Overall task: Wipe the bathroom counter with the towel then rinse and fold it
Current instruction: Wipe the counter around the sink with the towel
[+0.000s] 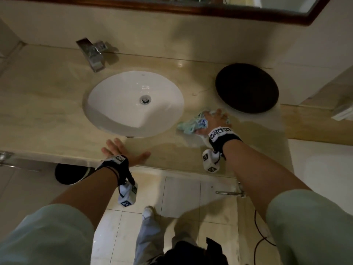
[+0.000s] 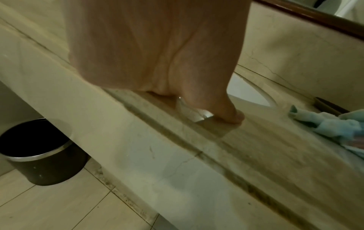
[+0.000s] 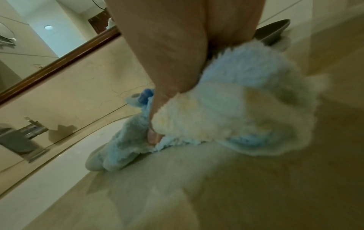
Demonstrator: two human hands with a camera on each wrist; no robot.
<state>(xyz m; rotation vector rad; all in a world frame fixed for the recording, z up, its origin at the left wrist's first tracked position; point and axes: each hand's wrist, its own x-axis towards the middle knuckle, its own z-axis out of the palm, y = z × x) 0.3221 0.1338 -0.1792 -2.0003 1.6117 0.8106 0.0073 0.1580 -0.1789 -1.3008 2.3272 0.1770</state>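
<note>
A fluffy light blue and white towel (image 1: 189, 125) lies bunched on the beige stone counter (image 1: 47, 111), right of the white oval sink (image 1: 114, 106). My right hand (image 1: 214, 119) presses down on it with fingers spread over the cloth. In the right wrist view the thumb digs into the towel (image 3: 226, 109) folds under my right hand (image 3: 167, 54). My left hand (image 1: 122, 150) lies flat, fingers straight, on the counter's front edge below the sink, holding nothing. The left wrist view shows that left hand (image 2: 157, 62) on the edge, with the towel (image 2: 325, 124) far to its right.
A chrome faucet (image 1: 93, 52) stands behind the sink. A dark round tray (image 1: 246, 87) sits just beyond the towel. A wet sheen spreads around the towel. A wood-framed mirror (image 1: 191, 10) hangs above. A black bin (image 2: 39, 152) stands under the counter.
</note>
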